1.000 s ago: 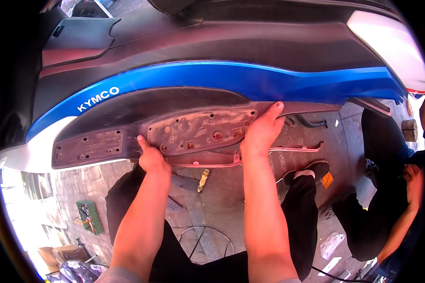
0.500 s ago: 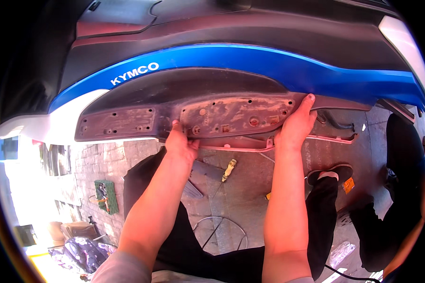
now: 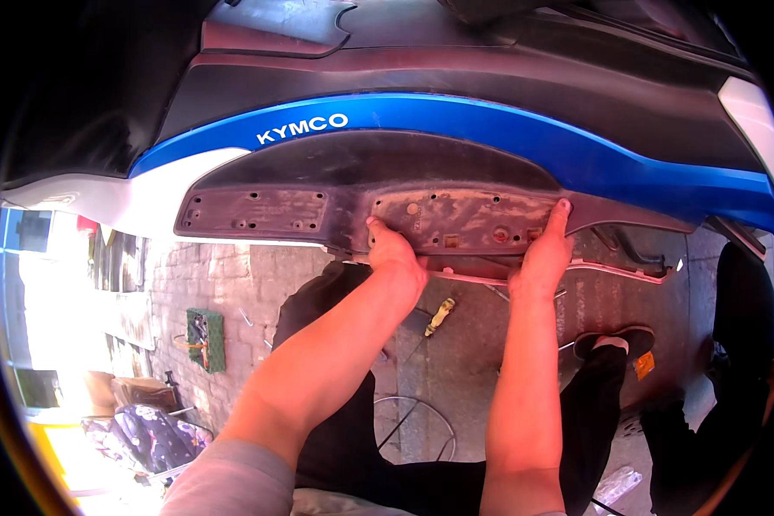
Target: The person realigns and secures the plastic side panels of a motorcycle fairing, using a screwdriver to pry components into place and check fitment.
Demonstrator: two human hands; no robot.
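A dark plastic footboard panel [image 3: 353,202], dusty and dotted with screw holes, runs along the lower side of a scooter below its blue trim [image 3: 456,112]. My left hand [image 3: 396,256] grips the panel's lower edge near the middle, thumb on its face, the other fingers mostly hidden underneath. Further right, my right hand [image 3: 543,254] clasps the same panel with the thumb pressed up its face by the right end of the dusty section. The fingers behind it are largely out of sight. A narrow pinkish strip [image 3: 473,275] shows just below the panel, between and beyond my hands.
On the paved floor lie a yellow-handled screwdriver [image 3: 439,318] and a wire hoop [image 3: 443,421]. A green basket [image 3: 206,340] stands to the left, near a patterned cloth [image 3: 150,439]. At the right are a sandaled foot [image 3: 615,341], an orange packet [image 3: 644,365] and another person's dark-clothed leg [image 3: 740,310].
The scooter and surroundings have shifted right and somewhat down in the picture as the view turned. Both hands keep hold of the panel, with the right thumb slightly lower against the blue trim.
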